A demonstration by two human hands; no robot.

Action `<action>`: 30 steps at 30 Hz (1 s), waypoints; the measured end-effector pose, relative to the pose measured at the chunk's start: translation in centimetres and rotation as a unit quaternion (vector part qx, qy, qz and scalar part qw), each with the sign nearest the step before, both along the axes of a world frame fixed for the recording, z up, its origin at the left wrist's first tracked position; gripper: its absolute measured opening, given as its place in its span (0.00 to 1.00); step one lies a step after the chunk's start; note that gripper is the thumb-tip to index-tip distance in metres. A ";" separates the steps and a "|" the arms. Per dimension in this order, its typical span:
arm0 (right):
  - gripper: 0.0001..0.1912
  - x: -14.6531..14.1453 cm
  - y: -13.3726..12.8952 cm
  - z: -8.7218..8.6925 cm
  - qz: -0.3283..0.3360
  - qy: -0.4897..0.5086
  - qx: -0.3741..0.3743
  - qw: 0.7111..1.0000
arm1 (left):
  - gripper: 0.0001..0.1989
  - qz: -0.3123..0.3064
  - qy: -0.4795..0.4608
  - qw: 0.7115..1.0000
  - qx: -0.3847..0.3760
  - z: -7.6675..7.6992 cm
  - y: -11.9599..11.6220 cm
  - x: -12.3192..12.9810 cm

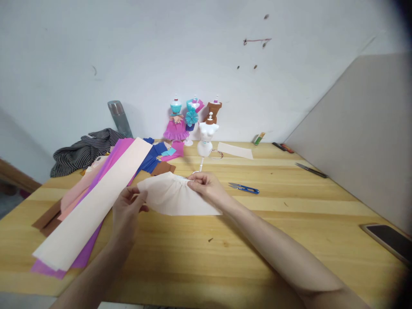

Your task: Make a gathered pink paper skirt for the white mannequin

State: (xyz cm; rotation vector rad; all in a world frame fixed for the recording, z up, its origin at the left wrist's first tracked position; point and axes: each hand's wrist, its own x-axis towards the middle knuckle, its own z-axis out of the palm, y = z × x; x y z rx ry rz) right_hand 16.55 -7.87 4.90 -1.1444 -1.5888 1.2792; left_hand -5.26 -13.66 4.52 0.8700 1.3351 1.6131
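Note:
A pale strip of crepe-like paper, gathered along its top edge, is stretched between my two hands above the table. My left hand pinches its left end between thumb and fingers. At the gathered top edge, my right hand is closed on the paper, and the wrist hides part of the strip's right side. Just behind my right hand stands a small white dress-form mannequin with a brown neck; its base is partly hidden. Blue thread snips lie right of my right hand.
Long paper strips and coloured scraps cover the left side. Dressed mini mannequins stand by the wall near a bottle and striped cloth. Rightward lie a white strip, tweezers and a phone.

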 end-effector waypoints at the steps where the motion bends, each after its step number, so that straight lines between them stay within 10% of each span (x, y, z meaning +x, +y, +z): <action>1: 0.13 0.0 0.0 0.0 -0.001 -0.003 0.004 1.000 | 0.11 0.019 0.017 0.999 0.026 0.3 0.0 -0.1; 5: 0.12 -0.1 -0.1 0.1 0.003 -0.027 0.028 0.999 | 0.08 0.054 0.109 0.982 0.144 2.9 0.3 -0.2; 12: 0.09 -0.1 -0.8 0.9 0.026 -0.103 0.104 0.989 | 0.06 -0.269 0.234 0.932 0.057 7.7 3.9 1.9; 20: 0.10 0.9 -1.0 2.6 0.034 -0.172 0.160 0.971 | 0.18 -0.479 0.480 0.733 0.061 7.5 6.7 3.7; 30: 0.13 0.9 -1.7 3.5 -0.023 -0.247 0.183 0.951 | 0.16 -0.490 0.522 0.696 0.061 6.7 8.2 3.8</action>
